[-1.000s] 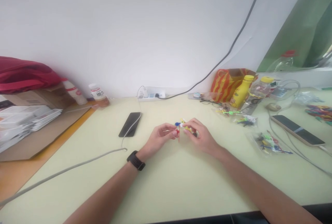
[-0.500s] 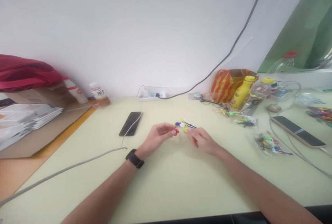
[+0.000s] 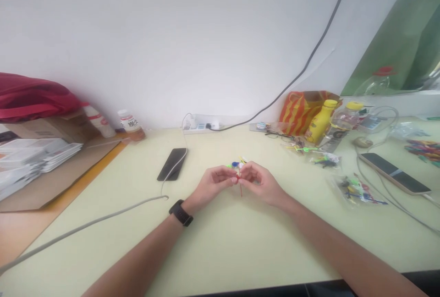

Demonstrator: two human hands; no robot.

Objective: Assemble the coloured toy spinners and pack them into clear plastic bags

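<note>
Over the middle of the table [image 3: 227,251], my left hand [image 3: 213,186] pinches a small red plastic piece [image 3: 238,178] between thumb and fingertips. My right hand [image 3: 264,187] meets it there, its thumb and fingers closed on the same piece. A thin red stick [image 3: 241,190] points down from between the fingertips; its join to the piece is partly hidden. Just behind the hands lie a blue part [image 3: 235,164], a white part [image 3: 241,165] and bits of yellow and green, partly covered by the fingers.
A black phone [image 3: 173,164] with a cable across it lies left of the hands. To the right are bags of coloured plastic parts [image 3: 357,190], another phone [image 3: 395,173], a yellow bottle [image 3: 321,123] and eyeglasses [image 3: 278,135]. A power strip [image 3: 202,125] stands against the wall.
My right hand has moved left from the yellow part to my left hand and now grips the red piece too. A red stick has come into view below the fingertips.
</note>
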